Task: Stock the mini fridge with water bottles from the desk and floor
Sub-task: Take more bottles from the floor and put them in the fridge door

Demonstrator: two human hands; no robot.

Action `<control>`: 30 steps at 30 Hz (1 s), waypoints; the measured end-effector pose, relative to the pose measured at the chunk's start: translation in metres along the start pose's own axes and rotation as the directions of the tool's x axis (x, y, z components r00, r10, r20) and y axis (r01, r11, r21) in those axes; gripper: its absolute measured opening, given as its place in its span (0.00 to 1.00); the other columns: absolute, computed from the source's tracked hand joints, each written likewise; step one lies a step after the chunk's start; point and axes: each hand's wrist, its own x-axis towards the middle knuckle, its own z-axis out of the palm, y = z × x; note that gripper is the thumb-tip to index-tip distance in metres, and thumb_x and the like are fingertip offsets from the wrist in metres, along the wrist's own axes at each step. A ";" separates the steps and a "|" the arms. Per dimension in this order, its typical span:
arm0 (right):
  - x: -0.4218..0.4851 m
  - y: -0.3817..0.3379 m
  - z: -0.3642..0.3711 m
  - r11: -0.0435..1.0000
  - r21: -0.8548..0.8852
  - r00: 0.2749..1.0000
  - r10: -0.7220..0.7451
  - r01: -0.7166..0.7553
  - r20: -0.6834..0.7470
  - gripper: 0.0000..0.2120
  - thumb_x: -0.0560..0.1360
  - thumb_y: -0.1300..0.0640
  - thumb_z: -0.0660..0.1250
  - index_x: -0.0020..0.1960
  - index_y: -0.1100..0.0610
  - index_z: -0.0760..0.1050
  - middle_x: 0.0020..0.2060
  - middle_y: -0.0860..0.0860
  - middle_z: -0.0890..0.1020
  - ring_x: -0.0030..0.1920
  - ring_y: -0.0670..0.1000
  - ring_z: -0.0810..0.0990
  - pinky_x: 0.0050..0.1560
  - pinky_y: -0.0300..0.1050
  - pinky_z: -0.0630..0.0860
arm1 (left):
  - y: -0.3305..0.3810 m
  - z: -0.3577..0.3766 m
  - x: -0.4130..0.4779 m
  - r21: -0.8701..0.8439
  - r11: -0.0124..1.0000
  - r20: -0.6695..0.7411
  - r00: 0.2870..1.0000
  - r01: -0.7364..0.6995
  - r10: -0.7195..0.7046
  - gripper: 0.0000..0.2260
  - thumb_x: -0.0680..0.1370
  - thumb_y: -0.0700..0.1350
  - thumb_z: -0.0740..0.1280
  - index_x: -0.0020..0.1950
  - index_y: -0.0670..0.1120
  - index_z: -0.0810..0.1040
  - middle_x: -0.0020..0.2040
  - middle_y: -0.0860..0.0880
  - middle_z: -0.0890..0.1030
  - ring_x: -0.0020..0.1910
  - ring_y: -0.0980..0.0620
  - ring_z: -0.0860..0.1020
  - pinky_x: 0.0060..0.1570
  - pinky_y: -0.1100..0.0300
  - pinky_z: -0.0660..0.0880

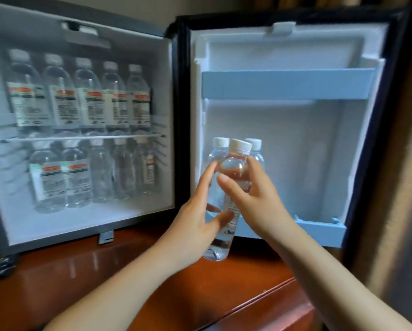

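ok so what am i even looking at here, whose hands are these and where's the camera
No machine here: a person works with bare hands. The single picture comes from a camera worn on their head, looking forward and down, so both arms reach in from below. The left hand and right hand together hold one clear water bottle with a white cap, before the open door of a mini fridge. Two more bottles stand in the door's lower shelf behind it. Inside the fridge stand two rows of bottles, one above the other. The fridge sits on a glossy wooden top.
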 end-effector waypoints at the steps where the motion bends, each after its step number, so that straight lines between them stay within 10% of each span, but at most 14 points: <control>1: 0.001 0.001 -0.008 1.000 -0.029 0.999 -0.006 0.004 -0.047 0.35 0.62 0.31 0.60 0.63 0.48 0.68 0.54 0.48 0.80 0.53 0.46 0.80 0.57 0.56 0.76 | 0.003 0.007 0.007 0.010 1.000 0.003 1.000 -0.007 0.007 0.37 0.76 0.46 0.67 0.73 0.68 0.47 0.66 0.64 0.69 0.58 0.67 0.73 0.56 0.76 0.68; 19: 0.021 0.010 -0.082 0.868 -0.496 0.971 -0.133 0.018 -0.198 0.27 0.74 0.42 0.64 0.69 0.40 0.57 0.64 0.39 0.73 0.58 0.54 0.76 0.51 0.50 0.69 | 0.004 0.064 0.047 0.269 0.940 0.018 0.977 -0.208 0.211 0.34 0.78 0.49 0.64 0.73 0.63 0.43 0.73 0.58 0.58 0.73 0.59 0.55 0.70 0.63 0.52; 30: 0.025 0.052 -0.083 0.941 -0.331 0.983 0.004 -0.065 -0.182 0.31 0.64 0.31 0.61 0.63 0.42 0.65 0.56 0.42 0.77 0.59 0.50 0.76 0.58 0.60 0.74 | -0.012 0.080 0.049 0.559 0.803 0.014 0.970 -0.207 0.241 0.32 0.78 0.52 0.61 0.77 0.54 0.48 0.74 0.54 0.52 0.71 0.56 0.46 0.69 0.62 0.45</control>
